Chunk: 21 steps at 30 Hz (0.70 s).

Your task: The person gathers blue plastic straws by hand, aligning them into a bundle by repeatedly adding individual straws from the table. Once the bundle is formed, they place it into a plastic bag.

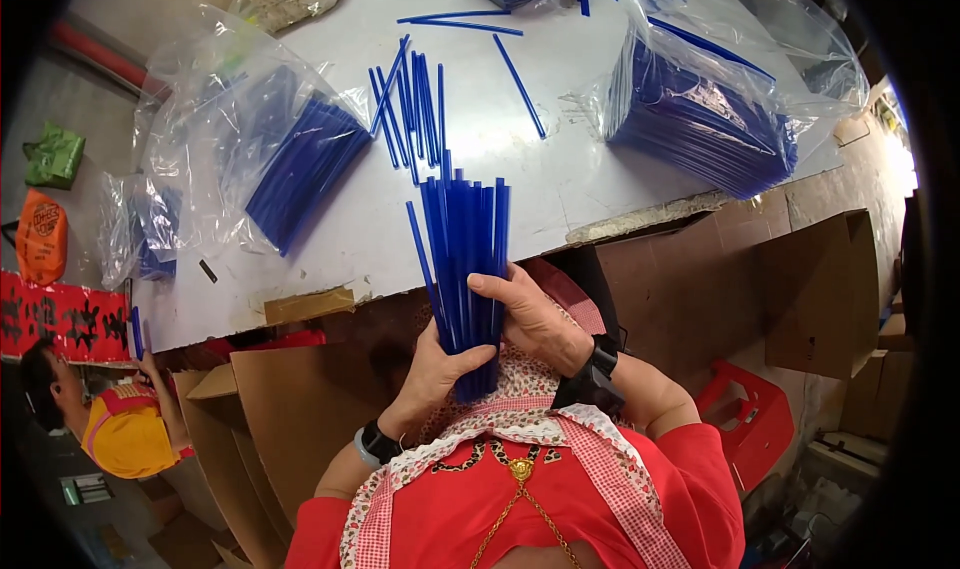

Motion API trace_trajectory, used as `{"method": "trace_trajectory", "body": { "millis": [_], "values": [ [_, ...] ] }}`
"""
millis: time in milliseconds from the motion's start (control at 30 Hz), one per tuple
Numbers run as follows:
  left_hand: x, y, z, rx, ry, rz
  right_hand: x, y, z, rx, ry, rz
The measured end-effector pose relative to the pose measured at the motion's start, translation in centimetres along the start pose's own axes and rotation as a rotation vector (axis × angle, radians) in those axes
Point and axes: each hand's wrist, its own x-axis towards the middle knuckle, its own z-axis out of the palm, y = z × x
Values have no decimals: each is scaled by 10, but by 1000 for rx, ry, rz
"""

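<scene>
Both hands, left hand [440, 364] and right hand [530, 314], are clasped around a bundle of thin blue plastic sticks [465, 259] held upright before the grey table [520, 159]; one splayed stick might be dropped.

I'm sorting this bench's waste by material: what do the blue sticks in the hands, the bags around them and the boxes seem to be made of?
Blue sticks: probably plastic, smooth and slightly glossy; whether hollow cannot be told. Bags: thin clear plastic film, wrinkled, shiny, see-through. Boxes: brown cardboard, matte, with folded flaps. Both the left hand and the right hand grip the bundle.
</scene>
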Motion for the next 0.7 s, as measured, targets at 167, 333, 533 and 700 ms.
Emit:
{"method": "trace_trajectory", "body": {
  "millis": [167,333,533,700],
  "values": [
    [-7,-6,-4,-311,-29,-189,6,4,-27,144,-35,83],
    [-12,-9,-8,-391,-30,-250,7,6,-35,188,-85,97],
    [-18,-10,-8,-429,35,-245,8,7,-37,212,-186,59],
    [-22,-6,-4,-446,80,-214,2,2,-30,247,-210,70]
  ]
}}
